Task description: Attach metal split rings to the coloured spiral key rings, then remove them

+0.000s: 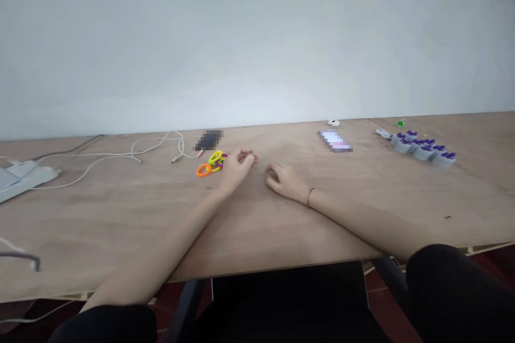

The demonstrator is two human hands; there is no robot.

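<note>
No lettering or number can be read. The lit phone and dark device are pixelated over.

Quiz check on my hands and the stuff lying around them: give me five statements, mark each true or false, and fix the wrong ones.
1. The bright coil rings lie beside your left hand. True.
2. Your left hand and right hand are touching. False: a gap shows between them.
3. The thin wristband is on your left wrist. False: it is on your right wrist.
4. The grey containers with purple tops are off to the right of your right hand. True.
5. The white cables run to the right of your right hand. False: they lie to the left of your left hand.
</note>
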